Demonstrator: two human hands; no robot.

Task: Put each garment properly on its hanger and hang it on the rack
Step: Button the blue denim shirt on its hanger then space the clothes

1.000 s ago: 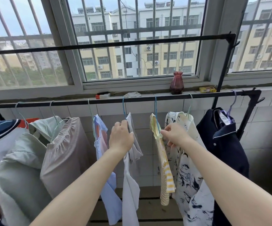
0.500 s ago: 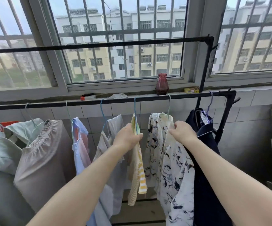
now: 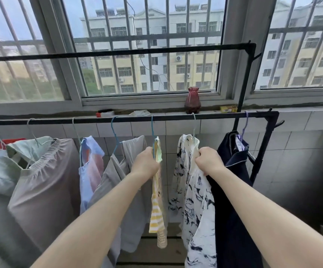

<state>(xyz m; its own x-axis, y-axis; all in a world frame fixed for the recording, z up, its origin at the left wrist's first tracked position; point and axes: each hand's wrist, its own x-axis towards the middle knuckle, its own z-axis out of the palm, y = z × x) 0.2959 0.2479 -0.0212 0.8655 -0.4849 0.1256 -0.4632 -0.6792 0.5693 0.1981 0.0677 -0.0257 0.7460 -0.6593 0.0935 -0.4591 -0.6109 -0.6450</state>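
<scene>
On the black rack [image 3: 176, 118], a yellow-and-white striped garment [image 3: 156, 213] hangs at nine o'clock of a white shirt with dark blue brush-stroke print [image 3: 197, 206], a navy garment [image 3: 232, 200] at its three o'clock.

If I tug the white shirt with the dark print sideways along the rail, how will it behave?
The printed shirt is probably floppy and light: it drapes in soft folds and bunches in the right hand. Its hanger hook looks thin, so it would likely slide easily along the rail, swinging.

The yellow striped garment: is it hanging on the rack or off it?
On: its blue hanger hooks over the rack bar; yellow striped garment dangles below.
</scene>
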